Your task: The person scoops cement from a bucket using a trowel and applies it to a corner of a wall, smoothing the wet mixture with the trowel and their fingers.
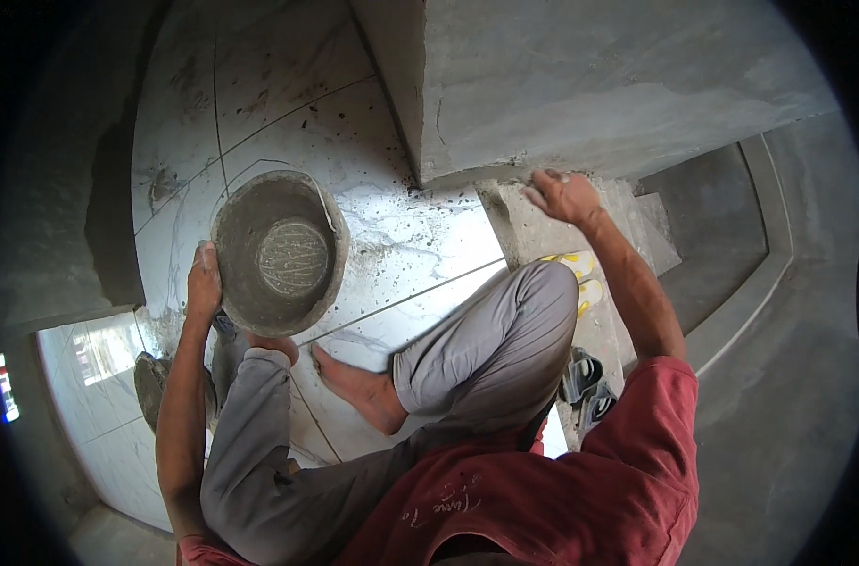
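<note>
A grey, mortar-smeared bucket [283, 253] stands on the marble-patterned tiles, its mouth towards me. Nothing but dried residue and a scratched round bottom shows inside it. My left hand [203, 281] grips its left rim, with most of the fingers hidden behind the side. Out to the right, my right hand [563, 196] hovers by the concrete ledge at the foot of the plastered wall. Its fingers are apart, loosely bent and slightly blurred, and I see nothing held in them.
Dark crumbs lie scattered over the tiled floor [429, 241]. A plastered wall corner [422, 141] juts out ahead. On the concrete ledge [524, 226] to the right sit yellow-and-white flip-flops [585, 283] and dark sandals [582, 375]. A round, dirty container [150, 385] sits beyond my left forearm.
</note>
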The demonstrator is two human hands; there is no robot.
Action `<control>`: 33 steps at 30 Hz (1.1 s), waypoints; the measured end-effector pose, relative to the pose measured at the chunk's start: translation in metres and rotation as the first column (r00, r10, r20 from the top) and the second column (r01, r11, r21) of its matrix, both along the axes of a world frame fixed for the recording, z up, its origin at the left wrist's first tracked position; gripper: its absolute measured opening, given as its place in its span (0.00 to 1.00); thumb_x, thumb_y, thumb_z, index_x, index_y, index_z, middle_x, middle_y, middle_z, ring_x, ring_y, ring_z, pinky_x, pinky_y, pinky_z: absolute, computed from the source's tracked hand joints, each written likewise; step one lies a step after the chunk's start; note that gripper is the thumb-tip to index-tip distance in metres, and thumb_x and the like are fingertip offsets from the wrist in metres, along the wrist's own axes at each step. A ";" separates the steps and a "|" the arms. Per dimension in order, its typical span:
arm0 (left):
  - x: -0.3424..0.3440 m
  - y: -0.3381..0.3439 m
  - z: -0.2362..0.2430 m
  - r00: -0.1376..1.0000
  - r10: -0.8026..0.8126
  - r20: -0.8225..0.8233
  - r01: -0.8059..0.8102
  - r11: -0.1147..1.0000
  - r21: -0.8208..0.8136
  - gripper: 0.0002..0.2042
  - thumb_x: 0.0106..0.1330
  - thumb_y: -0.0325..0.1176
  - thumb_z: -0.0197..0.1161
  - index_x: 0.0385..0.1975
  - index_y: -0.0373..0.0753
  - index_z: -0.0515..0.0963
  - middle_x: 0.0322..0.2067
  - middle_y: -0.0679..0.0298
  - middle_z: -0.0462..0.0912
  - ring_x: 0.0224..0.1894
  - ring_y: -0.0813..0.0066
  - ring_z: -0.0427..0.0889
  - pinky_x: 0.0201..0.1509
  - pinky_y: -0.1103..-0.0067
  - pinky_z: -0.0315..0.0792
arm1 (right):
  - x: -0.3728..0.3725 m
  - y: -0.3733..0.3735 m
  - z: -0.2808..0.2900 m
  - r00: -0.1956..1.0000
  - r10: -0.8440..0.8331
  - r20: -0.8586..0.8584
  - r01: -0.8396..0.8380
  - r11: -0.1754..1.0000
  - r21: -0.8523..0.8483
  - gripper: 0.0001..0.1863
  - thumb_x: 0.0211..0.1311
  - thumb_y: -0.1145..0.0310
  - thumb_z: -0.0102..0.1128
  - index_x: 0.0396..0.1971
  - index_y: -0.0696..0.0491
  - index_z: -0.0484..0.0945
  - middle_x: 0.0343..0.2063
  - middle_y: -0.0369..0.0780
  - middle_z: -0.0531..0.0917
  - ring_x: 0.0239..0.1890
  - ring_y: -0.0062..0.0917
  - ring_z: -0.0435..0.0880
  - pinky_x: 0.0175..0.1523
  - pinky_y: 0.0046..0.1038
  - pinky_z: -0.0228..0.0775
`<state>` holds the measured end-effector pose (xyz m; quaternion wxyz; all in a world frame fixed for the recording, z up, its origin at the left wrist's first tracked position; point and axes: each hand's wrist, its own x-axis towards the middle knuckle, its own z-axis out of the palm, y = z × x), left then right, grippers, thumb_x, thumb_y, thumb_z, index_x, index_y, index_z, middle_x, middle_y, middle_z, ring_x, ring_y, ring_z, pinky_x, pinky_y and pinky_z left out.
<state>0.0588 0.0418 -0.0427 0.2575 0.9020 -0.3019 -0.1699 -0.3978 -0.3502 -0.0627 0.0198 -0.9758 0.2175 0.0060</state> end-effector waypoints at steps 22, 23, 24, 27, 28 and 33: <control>-0.010 -0.010 0.016 0.998 0.043 -0.051 -0.038 0.995 0.090 0.29 0.72 0.51 0.36 0.55 0.27 0.66 0.50 0.39 0.72 0.54 0.44 0.71 0.58 0.68 0.63 | 0.008 0.001 0.013 0.963 0.268 0.031 -0.268 0.963 0.000 0.19 0.59 0.47 0.52 0.31 0.49 0.72 0.30 0.43 0.80 0.33 0.39 0.82 0.35 0.38 0.76; -0.007 -0.005 0.011 0.998 0.047 -0.052 -0.042 0.995 0.092 0.29 0.72 0.51 0.36 0.55 0.27 0.66 0.50 0.39 0.72 0.54 0.44 0.71 0.58 0.68 0.63 | 0.010 0.004 0.017 0.938 0.344 0.045 -0.343 0.939 -0.024 0.19 0.59 0.47 0.52 0.31 0.50 0.72 0.31 0.44 0.81 0.33 0.39 0.82 0.35 0.38 0.75; 0.000 0.003 0.000 1.000 0.031 -0.003 -0.031 0.998 0.051 0.28 0.72 0.52 0.35 0.51 0.29 0.68 0.45 0.42 0.75 0.50 0.48 0.73 0.56 0.68 0.64 | 0.009 -0.003 0.008 0.937 0.348 0.045 -0.347 0.938 -0.023 0.19 0.59 0.47 0.52 0.31 0.50 0.72 0.31 0.44 0.81 0.33 0.39 0.82 0.35 0.38 0.75; 0.000 -0.002 -0.005 0.996 0.006 0.084 -0.008 0.999 0.033 0.28 0.72 0.53 0.34 0.47 0.31 0.70 0.40 0.45 0.77 0.44 0.52 0.76 0.53 0.68 0.65 | -0.001 -0.034 -0.023 0.993 -0.079 -0.084 0.079 0.997 -0.003 0.19 0.57 0.48 0.54 0.28 0.50 0.70 0.30 0.43 0.80 0.30 0.39 0.81 0.35 0.37 0.75; -0.001 -0.005 -0.005 0.992 0.009 0.125 -0.016 0.999 0.050 0.28 0.72 0.53 0.34 0.46 0.31 0.70 0.39 0.45 0.77 0.43 0.52 0.75 0.52 0.68 0.65 | -0.002 -0.029 -0.018 0.994 -0.082 -0.079 0.081 0.997 -0.005 0.19 0.57 0.48 0.54 0.28 0.50 0.70 0.30 0.43 0.80 0.30 0.39 0.81 0.35 0.37 0.75; 0.008 0.006 -0.015 0.996 0.022 0.083 -0.024 0.999 0.027 0.28 0.72 0.53 0.34 0.46 0.31 0.70 0.39 0.45 0.77 0.44 0.52 0.75 0.52 0.69 0.65 | -0.004 -0.022 -0.022 0.972 0.215 0.091 -0.212 0.976 -0.044 0.19 0.58 0.49 0.53 0.28 0.51 0.71 0.28 0.43 0.79 0.31 0.39 0.81 0.34 0.38 0.74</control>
